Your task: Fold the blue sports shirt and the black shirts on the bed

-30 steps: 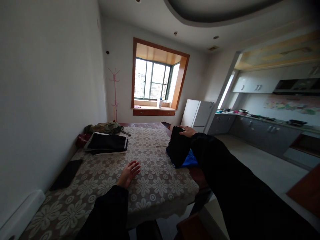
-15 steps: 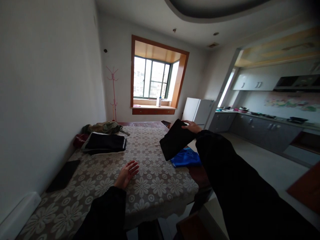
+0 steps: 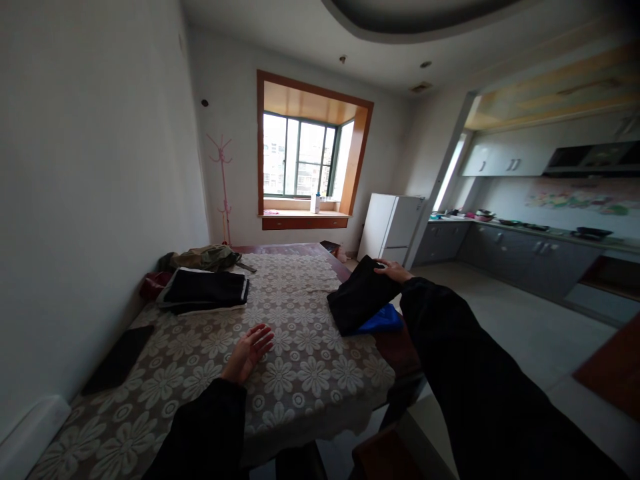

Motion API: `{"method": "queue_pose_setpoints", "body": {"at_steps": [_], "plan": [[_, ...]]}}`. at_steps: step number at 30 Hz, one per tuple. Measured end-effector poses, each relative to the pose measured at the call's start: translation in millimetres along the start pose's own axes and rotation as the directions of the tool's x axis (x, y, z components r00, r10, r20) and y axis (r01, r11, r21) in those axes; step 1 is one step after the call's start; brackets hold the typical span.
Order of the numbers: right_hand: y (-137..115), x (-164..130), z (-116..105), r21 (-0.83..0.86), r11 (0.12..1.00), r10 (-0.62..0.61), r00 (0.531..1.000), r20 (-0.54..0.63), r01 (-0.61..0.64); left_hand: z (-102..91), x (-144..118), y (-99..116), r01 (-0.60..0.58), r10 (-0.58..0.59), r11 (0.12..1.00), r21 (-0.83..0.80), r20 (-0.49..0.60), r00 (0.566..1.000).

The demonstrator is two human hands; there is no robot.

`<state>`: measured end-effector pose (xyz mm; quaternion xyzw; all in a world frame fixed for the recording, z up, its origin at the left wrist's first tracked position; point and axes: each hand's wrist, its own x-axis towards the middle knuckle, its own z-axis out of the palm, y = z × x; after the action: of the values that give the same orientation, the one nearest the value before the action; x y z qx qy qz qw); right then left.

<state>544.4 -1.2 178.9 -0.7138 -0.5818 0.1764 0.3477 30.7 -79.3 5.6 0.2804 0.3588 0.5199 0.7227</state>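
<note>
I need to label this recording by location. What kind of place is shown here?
Most likely a home: a dining area open to a kitchen. A table under a flowered lace cloth holds folded clothes, a white fridge stands by the far wall, and kitchen cabinets run along the right.

Dark wooden worktop (image 3: 395,347) under a cream lace floral tablecloth (image 3: 300,373).
On it: folded black-and-white garments (image 3: 205,290), an olive cloth heap (image 3: 205,257), a flat black rectangular slab (image 3: 117,360), and a blue folded cloth (image 3: 383,320) under a black one (image 3: 360,297).
</note>
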Motion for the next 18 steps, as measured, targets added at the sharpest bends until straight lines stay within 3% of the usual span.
{"method": "queue_pose_setpoints", "body": {"at_steps": [9,18], "plan": [[61,-1,11,-0.210,0.973,0.076,0.991,-0.110,-0.098,1.6,-1,1,0.007,-0.007,1.000,0.011,0.011,1.000],[118,-27,45,-0.373,0.875,0.257,0.949,-0.185,-0.310,1.4,0,0,0.023,-0.022,1.000,-0.004,0.028,0.999]]}}
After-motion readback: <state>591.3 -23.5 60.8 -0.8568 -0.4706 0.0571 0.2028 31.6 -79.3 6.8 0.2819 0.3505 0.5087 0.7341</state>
